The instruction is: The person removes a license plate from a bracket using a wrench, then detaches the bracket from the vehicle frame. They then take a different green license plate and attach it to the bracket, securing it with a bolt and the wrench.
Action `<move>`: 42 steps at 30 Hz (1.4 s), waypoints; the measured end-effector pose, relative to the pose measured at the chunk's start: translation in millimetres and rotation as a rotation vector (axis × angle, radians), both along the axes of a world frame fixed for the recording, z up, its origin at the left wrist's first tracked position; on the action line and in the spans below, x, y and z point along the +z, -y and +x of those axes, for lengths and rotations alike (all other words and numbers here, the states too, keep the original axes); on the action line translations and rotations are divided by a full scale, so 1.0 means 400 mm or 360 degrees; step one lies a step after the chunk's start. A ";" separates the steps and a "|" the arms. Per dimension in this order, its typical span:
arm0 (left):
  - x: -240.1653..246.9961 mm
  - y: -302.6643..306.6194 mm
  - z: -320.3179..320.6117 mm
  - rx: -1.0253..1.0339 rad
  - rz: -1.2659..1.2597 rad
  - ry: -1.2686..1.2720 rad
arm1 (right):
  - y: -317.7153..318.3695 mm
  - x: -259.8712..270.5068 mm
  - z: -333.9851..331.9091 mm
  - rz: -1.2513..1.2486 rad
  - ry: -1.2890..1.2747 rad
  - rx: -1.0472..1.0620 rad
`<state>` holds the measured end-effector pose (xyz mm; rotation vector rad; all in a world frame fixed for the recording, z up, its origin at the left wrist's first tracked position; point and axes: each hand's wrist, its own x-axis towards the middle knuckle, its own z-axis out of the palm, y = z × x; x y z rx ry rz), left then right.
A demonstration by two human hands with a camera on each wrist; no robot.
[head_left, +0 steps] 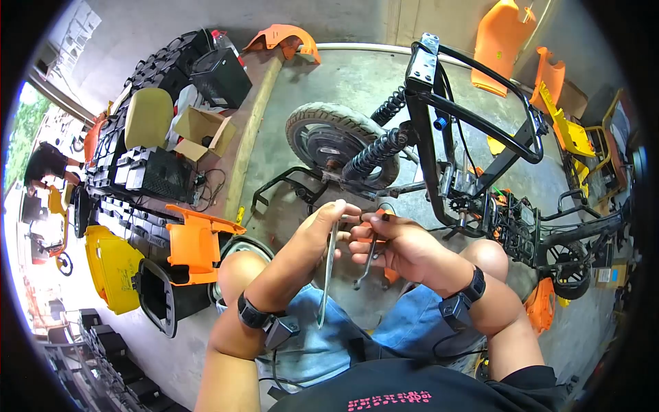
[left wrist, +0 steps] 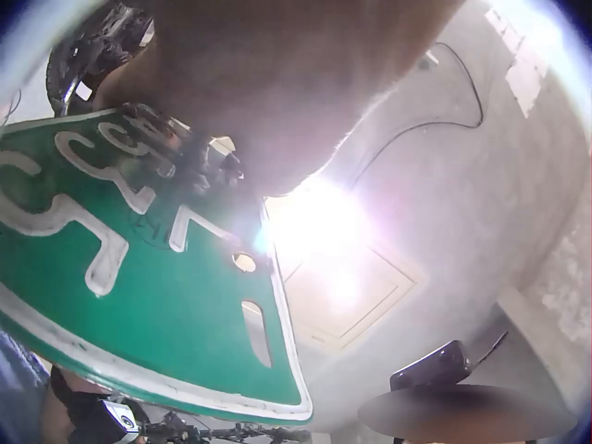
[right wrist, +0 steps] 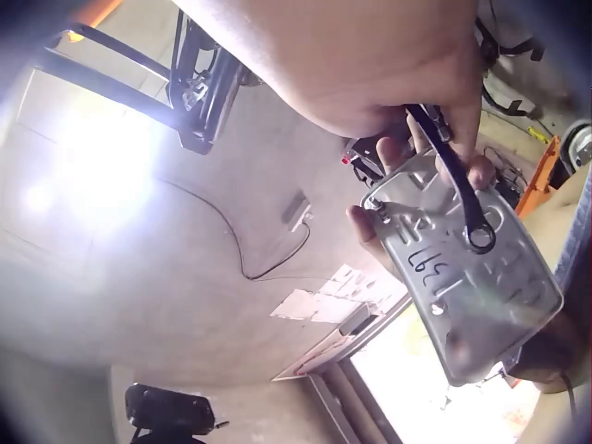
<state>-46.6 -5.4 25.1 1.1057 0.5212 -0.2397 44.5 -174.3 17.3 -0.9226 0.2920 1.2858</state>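
Head view: the left grip [head_left: 322, 230] pinches a green number plate [head_left: 327, 275] edge-on, near the scooter frame [head_left: 439, 137]. The right grip [head_left: 398, 247], curled round a ring spanner [head_left: 367, 268], touches the plate's top.

The green plate [left wrist: 166, 314] bears raised white characters, not legible.

The green plate [left wrist: 157, 296] runs off the left edge.

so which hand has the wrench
The right hand: it holds the wrench, ring end hanging down. The left hand grips only the green plate.
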 end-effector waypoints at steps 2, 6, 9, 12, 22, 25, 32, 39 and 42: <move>0.008 0.002 -0.002 0.0026 0.0035 -0.0029 | -0.002 -0.029 -0.009 -0.0069 0.0081 -0.0031; 0.007 -0.004 -0.002 0.0084 0.0116 0.0022 | -0.011 -0.127 -0.031 -0.0232 0.0109 0.0308; 0.008 -0.008 -0.003 0.0109 0.0107 0.0031 | -0.009 -0.101 -0.026 0.0012 -0.0139 0.0171; 0.007 -0.010 -0.008 0.0106 0.0056 0.0026 | -0.005 -0.051 -0.022 0.0136 -0.0051 0.0082; 0.019 -0.016 -0.013 0.0214 0.0088 -0.0001 | -0.009 -0.051 -0.013 -0.0163 0.0042 0.0339; 0.017 -0.019 -0.010 0.0219 0.0048 -0.0019 | -0.007 -0.068 -0.030 -0.0051 -0.0163 0.0368; 0.004 -0.029 -0.013 0.0239 0.0010 -0.0043 | -0.004 -0.082 -0.059 -0.0011 -0.0290 0.0473; 0.019 -0.027 -0.014 0.0275 -0.0028 -0.0041 | 0.006 -0.047 -0.041 0.0260 -0.0245 0.0489; 0.022 -0.027 -0.007 0.0242 0.0015 -0.0057 | 0.010 -0.054 -0.040 0.0315 -0.0334 0.0541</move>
